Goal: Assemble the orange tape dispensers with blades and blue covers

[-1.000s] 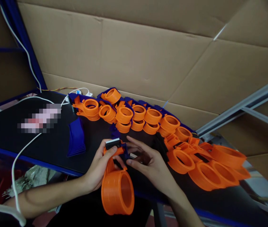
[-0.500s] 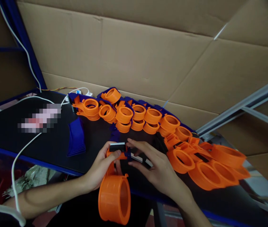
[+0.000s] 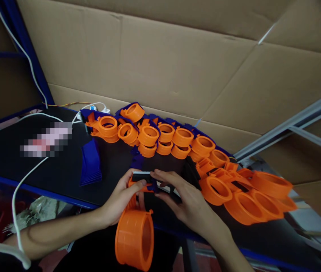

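Observation:
My left hand (image 3: 122, 198) is closed on an orange packing-tape dispenser (image 3: 134, 240), its thumb on the black holder of the toothed blade (image 3: 141, 173) and its large ring hanging below. At the dispenser's right end, my right hand (image 3: 181, 192) has its fingertips on the blade holder and a small blue part (image 3: 152, 186). Behind the right fingers lies a white and black strip (image 3: 164, 189), partly covered. Small blue pieces (image 3: 136, 160) lie on the table just beyond the blade.
Several orange and blue dispensers (image 3: 183, 136) line the back of the black table (image 3: 115, 158). More orange dispensers (image 3: 245, 207) are piled at right. Stacked blue plates (image 3: 90, 162) lie at left, near a white cable (image 3: 21, 189). A cardboard wall (image 3: 160, 56) stands behind.
My right fingers have closed in from beside the dispenser onto its right end. My left hand keeps its grip. The view has shifted slightly.

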A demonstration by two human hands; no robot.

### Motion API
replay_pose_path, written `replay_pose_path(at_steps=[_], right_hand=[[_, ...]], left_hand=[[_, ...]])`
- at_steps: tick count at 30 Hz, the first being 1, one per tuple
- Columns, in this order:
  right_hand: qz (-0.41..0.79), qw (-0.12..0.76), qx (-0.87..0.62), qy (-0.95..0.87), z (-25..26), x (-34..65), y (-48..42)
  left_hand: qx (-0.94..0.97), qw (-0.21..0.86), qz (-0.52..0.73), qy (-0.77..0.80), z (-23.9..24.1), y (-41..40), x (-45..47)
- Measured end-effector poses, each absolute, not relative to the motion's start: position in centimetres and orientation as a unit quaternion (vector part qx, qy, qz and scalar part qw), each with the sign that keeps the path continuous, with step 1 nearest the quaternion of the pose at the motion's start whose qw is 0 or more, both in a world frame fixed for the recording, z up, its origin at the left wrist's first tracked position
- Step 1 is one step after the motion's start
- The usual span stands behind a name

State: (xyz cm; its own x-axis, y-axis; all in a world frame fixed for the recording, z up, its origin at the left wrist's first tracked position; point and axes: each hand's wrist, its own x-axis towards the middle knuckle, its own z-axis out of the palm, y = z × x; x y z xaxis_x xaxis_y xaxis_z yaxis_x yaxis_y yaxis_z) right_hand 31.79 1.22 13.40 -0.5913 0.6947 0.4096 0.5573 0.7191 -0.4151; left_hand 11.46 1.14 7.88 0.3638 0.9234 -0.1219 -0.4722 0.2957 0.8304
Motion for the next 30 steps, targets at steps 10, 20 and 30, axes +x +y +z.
replay_pose_path(at_steps=[10,20,30], right_hand=[[0.102,0.293,-0.329,-0.892,13.7,32.1,1.4],[0.179,0.382,-0.372,-0.827,12.1,31.5,0.5],[0.108,0.340,-0.346,-0.868,12.1,32.5,-0.4]], left_hand=[[0.389,0.738,0.462,0.302,7.8,1.3,11.3],[0.443,0.688,0.474,0.324,7.4,0.3,11.7],[0.513,0.655,0.457,0.316,7.0,-0.3,11.7]])
